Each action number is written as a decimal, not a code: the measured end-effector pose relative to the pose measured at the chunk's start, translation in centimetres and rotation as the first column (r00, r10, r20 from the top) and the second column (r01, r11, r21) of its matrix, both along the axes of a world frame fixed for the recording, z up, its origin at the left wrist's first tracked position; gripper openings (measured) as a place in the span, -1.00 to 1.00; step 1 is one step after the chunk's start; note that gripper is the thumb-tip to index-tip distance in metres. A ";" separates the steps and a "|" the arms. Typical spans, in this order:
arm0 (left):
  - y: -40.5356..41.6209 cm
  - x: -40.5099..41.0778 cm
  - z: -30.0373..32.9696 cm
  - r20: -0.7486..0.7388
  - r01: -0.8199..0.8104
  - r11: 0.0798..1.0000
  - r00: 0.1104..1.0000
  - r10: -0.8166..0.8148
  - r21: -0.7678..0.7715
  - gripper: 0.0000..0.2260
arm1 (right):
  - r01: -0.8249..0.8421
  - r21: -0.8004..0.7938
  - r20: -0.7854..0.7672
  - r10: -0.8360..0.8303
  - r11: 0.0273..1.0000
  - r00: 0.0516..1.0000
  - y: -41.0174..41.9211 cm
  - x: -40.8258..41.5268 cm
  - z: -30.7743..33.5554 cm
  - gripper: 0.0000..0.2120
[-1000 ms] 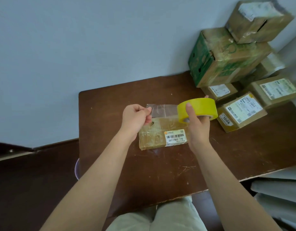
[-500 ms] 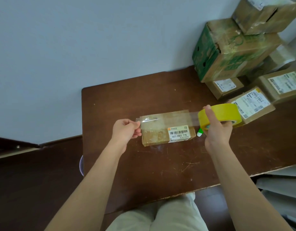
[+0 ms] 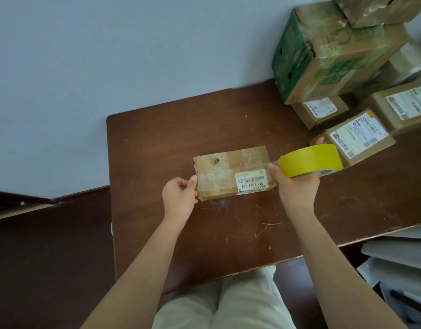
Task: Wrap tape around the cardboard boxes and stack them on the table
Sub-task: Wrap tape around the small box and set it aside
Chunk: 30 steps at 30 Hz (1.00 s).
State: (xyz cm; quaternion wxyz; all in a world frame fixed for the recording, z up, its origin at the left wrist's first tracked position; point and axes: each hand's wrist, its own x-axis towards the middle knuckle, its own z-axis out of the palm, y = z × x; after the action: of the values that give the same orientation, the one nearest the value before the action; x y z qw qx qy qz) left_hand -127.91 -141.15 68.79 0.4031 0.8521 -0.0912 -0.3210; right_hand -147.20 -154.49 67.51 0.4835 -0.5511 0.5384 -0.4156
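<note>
Our left hand pinches clear tape at the flat cardboard box's left end; our right hand grips the yellow tape roll at its right end. Box lies mid-surface.

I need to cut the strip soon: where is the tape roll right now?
In the head view, the yellow tape roll is right of centre, gripped by the right hand, between the flat cardboard box and a labelled box.

Pale blue wall — dark brown wooden table.
</note>
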 end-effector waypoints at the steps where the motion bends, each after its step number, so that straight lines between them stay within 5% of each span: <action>1: -0.1 0.0 -0.1 0.039 0.001 1.000 0.999 -0.001 0.012 -0.70 | 0.024 0.002 -0.025 -0.024 1.000 0.999 0.1 0.1 -0.3 0.10; 30: 0.2 -0.9 -3.1 0.243 -0.009 0.996 0.970 -0.014 0.094 -0.71 | 0.018 -0.046 -0.212 -0.027 0.999 0.977 0.5 0.5 -3.5 0.03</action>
State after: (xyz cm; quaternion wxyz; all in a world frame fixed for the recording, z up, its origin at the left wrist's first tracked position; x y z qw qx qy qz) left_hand -128.81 -141.00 65.73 0.3478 0.9030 -0.1259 -0.2186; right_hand -146.72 -153.94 64.00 0.4062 -0.5965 0.5840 -0.3716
